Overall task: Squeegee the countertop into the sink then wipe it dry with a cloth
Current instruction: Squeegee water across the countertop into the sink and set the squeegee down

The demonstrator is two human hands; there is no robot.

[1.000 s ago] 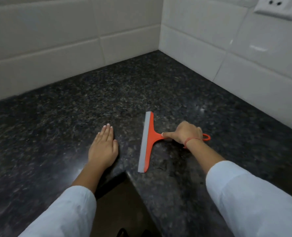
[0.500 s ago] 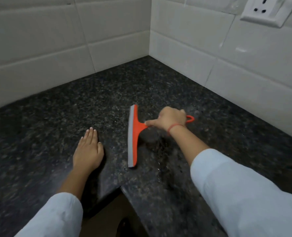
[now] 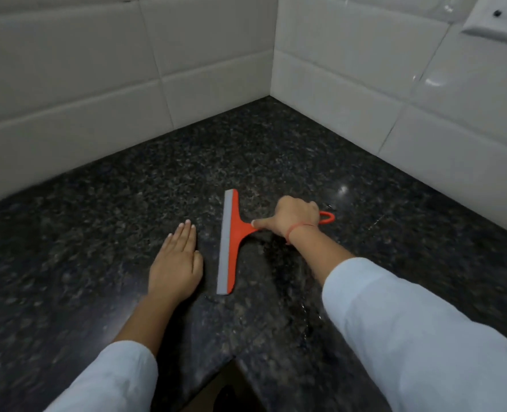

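Observation:
An orange squeegee [image 3: 231, 242] with a grey rubber blade lies blade-down on the dark speckled granite countertop [image 3: 246, 150]. My right hand [image 3: 294, 217] is closed around its handle, index finger stretched along the neck; the handle's loop sticks out behind the fist. My left hand [image 3: 176, 263] rests flat on the counter just left of the blade, fingers together, a small gap from the squeegee. Small water drops glint on the stone near the blade's lower end. No sink or cloth is in view.
White tiled walls [image 3: 97, 84] meet in a corner behind the counter. A white power socket [image 3: 502, 19] sits on the right wall at the top. The counter's inner corner edge [image 3: 234, 358] drops off near my arms.
The squeegee and my right hand have slid left across the counter, closing most of the gap to my left hand, which stayed flat on the stone. The camera tilted, showing more wall.

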